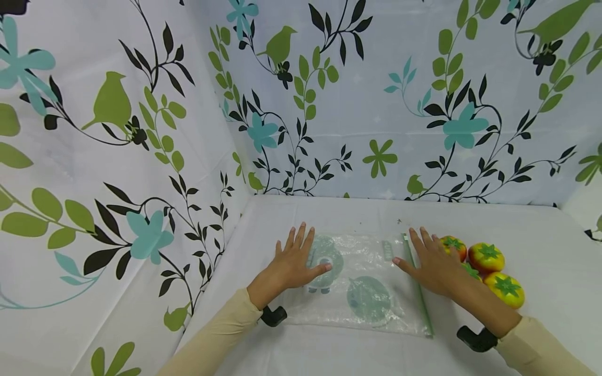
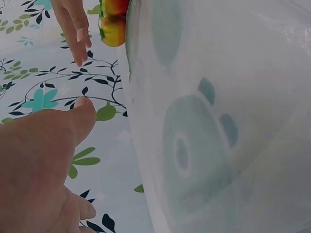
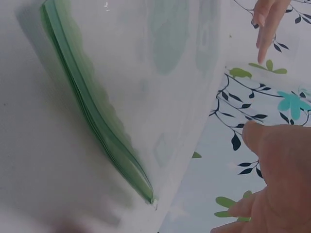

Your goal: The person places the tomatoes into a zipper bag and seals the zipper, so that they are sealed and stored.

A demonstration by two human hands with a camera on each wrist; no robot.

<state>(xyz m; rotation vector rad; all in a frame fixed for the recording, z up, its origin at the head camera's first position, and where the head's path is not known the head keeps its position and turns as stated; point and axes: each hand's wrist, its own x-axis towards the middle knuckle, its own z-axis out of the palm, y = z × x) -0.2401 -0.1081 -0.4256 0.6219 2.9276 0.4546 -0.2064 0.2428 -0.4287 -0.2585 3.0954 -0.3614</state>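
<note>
A clear plastic zip bag (image 1: 345,303) with pale green printed figures lies flat on the white table. Its green zip edge (image 3: 92,116) runs along the right side. Over the bag's left part is my left hand (image 1: 293,263), fingers straight and spread, thumb pointing right. My right hand (image 1: 437,266) is spread at the zip edge, its thumb reaching over the bag. In the wrist views both the left hand (image 2: 43,155) and the right hand (image 3: 286,179) appear raised above the bag, holding nothing.
Several red-and-yellow toy fruits with green leafy tops, one a yellow-orange fruit (image 1: 505,290), sit together just right of my right hand. White cloth covers the table (image 1: 348,355). Patterned curtains (image 1: 329,104) with leaves and birds stand behind and to the left.
</note>
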